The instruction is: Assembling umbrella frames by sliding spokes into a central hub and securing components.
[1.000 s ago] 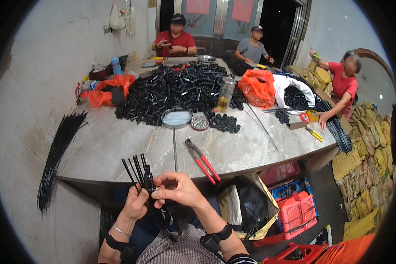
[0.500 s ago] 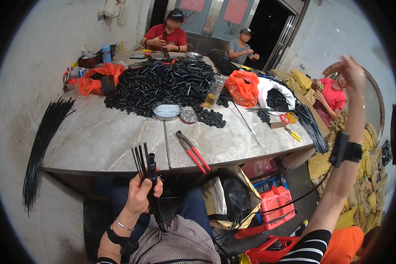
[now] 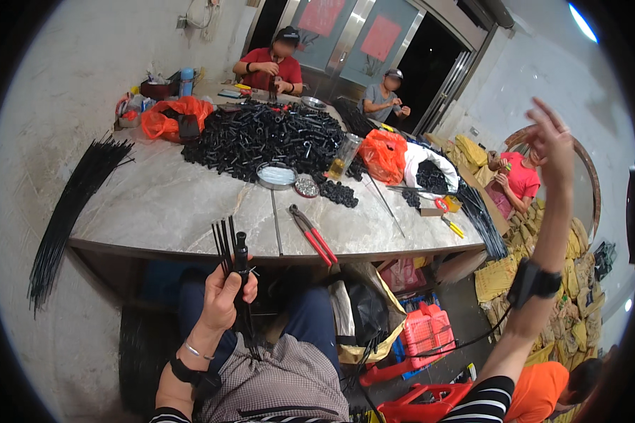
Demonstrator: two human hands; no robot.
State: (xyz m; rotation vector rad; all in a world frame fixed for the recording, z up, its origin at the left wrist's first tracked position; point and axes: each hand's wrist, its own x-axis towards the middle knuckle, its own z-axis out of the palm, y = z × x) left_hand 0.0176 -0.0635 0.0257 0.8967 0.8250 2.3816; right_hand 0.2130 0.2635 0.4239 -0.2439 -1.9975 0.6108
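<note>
In front of my lap, my left hand (image 3: 226, 295) is closed around several thin black rods (image 3: 224, 240) and a black tubular piece (image 3: 242, 248) with a ringed top. The rods' lower ends hang below the fist toward my lap. Raised high at the right, away from the table, my right hand (image 3: 552, 144) holds nothing, its fingers stretched and apart. Red-handled pliers (image 3: 313, 235) lie at the table's near edge beyond my left hand. Beside them a thin dark rod (image 3: 276, 222) lies on the tabletop.
A big heap of black parts (image 3: 261, 137) covers the stone table (image 3: 190, 204) behind a dish of white sticks (image 3: 276, 175). Long black rods (image 3: 77, 218) overhang the left edge. A bag (image 3: 367, 310) and red plastic stool (image 3: 430, 331) stand right of my legs. Co-workers sit around.
My view has tilted and shifted, so the table sits a little differently. My right hand stays raised, its fingers now showing more distinctly. The left hand keeps its hold on the rods and tubular piece.
</note>
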